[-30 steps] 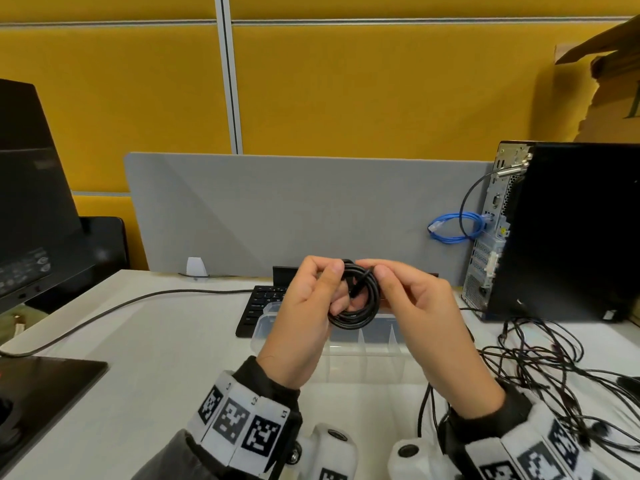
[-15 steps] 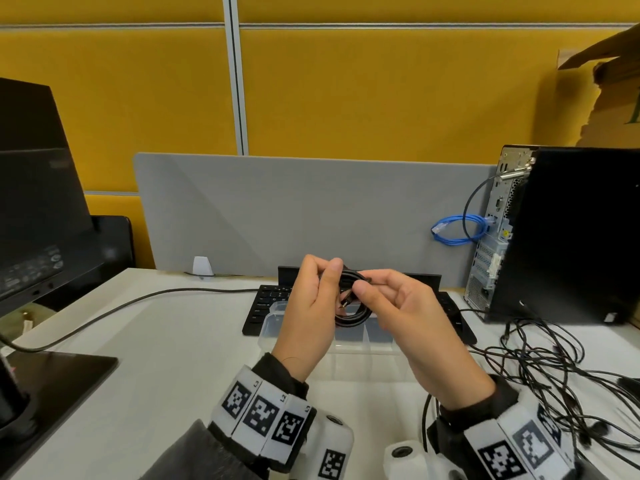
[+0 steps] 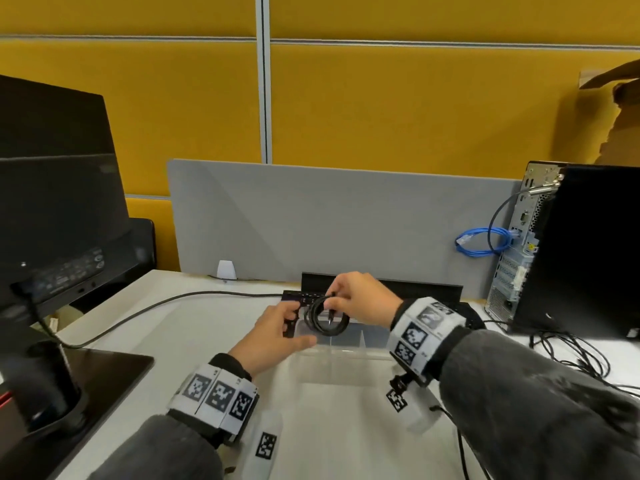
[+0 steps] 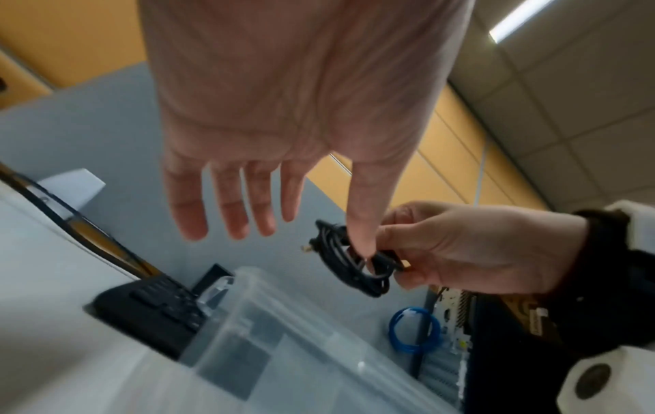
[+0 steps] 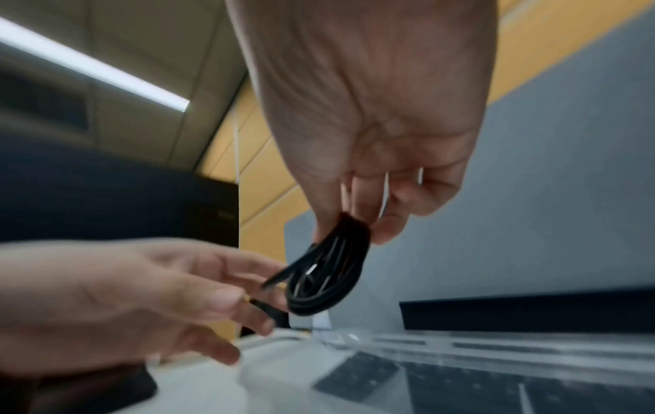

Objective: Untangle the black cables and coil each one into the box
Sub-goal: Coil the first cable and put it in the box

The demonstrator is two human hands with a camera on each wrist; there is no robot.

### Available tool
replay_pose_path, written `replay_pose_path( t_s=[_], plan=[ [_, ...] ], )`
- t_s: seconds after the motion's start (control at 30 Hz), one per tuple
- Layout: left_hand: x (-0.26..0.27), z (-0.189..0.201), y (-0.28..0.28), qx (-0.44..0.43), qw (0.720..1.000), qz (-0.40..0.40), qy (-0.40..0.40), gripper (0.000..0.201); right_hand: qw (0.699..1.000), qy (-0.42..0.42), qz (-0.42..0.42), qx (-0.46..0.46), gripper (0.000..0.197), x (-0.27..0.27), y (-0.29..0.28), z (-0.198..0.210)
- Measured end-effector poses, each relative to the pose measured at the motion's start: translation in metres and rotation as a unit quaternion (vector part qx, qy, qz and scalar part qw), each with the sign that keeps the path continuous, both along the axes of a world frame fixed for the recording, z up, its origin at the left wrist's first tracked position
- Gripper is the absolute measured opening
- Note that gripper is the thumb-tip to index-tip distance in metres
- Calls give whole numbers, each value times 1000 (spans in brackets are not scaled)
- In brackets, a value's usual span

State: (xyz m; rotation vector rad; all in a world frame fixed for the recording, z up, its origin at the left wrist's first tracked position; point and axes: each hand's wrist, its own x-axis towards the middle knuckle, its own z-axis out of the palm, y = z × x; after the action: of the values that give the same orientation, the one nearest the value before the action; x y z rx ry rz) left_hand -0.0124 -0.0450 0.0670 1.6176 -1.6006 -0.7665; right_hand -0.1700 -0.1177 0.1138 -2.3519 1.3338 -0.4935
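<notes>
A small coiled black cable (image 3: 327, 317) hangs over the far left part of the clear plastic divided box (image 3: 346, 367). My right hand (image 3: 341, 301) pinches the coil's top between thumb and fingers; the right wrist view shows the same coil (image 5: 327, 276) hanging below those fingers. My left hand (image 3: 298, 329) is open just left of the coil, fingers straight, by the box's left rim, holding nothing. In the left wrist view the coil (image 4: 354, 264) sits in the right hand beyond my spread left fingers (image 4: 227, 218). A tangle of black cables (image 3: 575, 358) lies on the desk at right.
A black keyboard (image 3: 294, 299) lies just behind the box, under the grey divider panel (image 3: 346, 220). A black computer tower (image 3: 588, 251) with a blue cable loop (image 3: 481, 242) stands at right. A monitor and its stand (image 3: 52, 341) fill the left, with a black lead crossing the desk.
Both hands moved forward and down over the box. The left hand let go of the coil and opened; the right hand alone keeps the coil.
</notes>
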Motion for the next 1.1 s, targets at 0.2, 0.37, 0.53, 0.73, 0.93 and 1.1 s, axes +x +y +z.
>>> replay_pose_path(
  t_s=[0.2, 0.37, 0.53, 0.73, 0.93, 1.1],
  plan=[
    [7, -13, -8, 55, 998, -17, 20, 63, 954, 284, 66, -72, 32, 41, -8, -17],
    [12, -20, -16, 62, 996, -16, 55, 57, 938, 328, 100, -46, 30, 56, -17, -33],
    [12, -25, -19, 65, 990, -14, 122, 54, 951, 284, 124, -14, 28, 52, -25, -45],
    [15, -28, -19, 74, 987, -9, 145, 56, 898, 382, 208, 76, 40, 44, -37, -27],
    [14, -28, -19, 77, 984, -11, 161, 53, 889, 391, 238, 24, 52, 46, -36, -18],
    [14, -29, -19, 73, 980, -10, 184, 48, 892, 409, 189, -44, 46, 56, -28, -33]
  ],
)
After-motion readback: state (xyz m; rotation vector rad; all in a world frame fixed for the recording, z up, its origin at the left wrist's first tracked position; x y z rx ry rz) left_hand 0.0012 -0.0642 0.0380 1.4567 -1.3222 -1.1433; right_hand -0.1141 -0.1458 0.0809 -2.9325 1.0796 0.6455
